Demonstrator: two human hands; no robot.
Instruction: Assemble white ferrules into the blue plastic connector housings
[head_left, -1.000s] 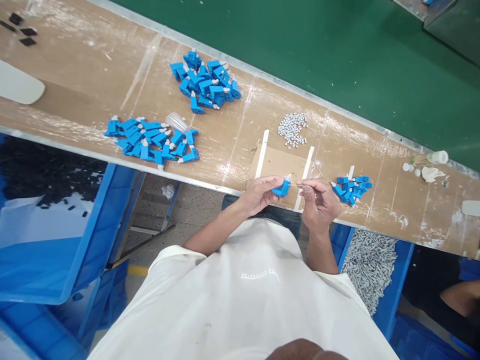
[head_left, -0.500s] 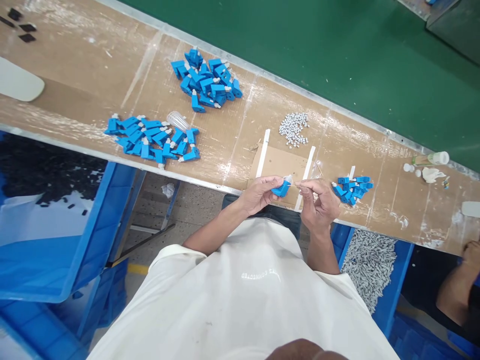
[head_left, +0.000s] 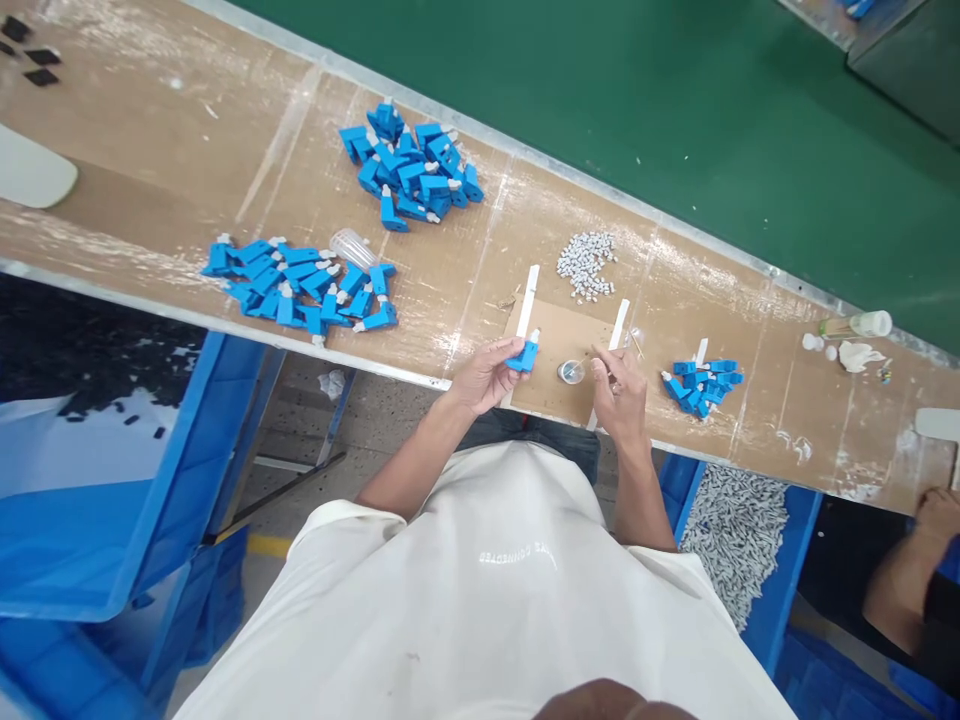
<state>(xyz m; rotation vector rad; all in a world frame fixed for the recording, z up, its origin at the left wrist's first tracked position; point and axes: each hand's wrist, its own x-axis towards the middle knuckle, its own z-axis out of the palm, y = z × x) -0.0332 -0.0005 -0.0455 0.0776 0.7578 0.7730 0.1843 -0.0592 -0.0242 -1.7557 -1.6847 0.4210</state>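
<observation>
My left hand [head_left: 484, 378] pinches a blue plastic part [head_left: 524, 357] with a white tip pointing up, at the left side of a cardboard sheet [head_left: 570, 325]. My right hand [head_left: 624, 392] is closed, thumb and fingertips together, just right of a small clear cup [head_left: 571, 372]. The thin stick in its fingers barely shows at this distance. Beyond the cup lies a heap of small grey-white pieces [head_left: 585, 265]. White strips [head_left: 529, 300] run along the sheet's sides. Right of my right hand is a small pile of blue parts [head_left: 701, 385].
Two larger piles of blue parts [head_left: 412, 165] [head_left: 300, 280] are on the bench to the left, with a clear plastic cup [head_left: 352, 247] beside the nearer one. Blue bins [head_left: 176, 470] [head_left: 799, 520] stand below the bench. Another person's arm [head_left: 911, 570] is at far right.
My left hand has moved left with the blue part, away from my right hand. The right hand has drawn slightly back, and the small clear cup between them has come into view.
</observation>
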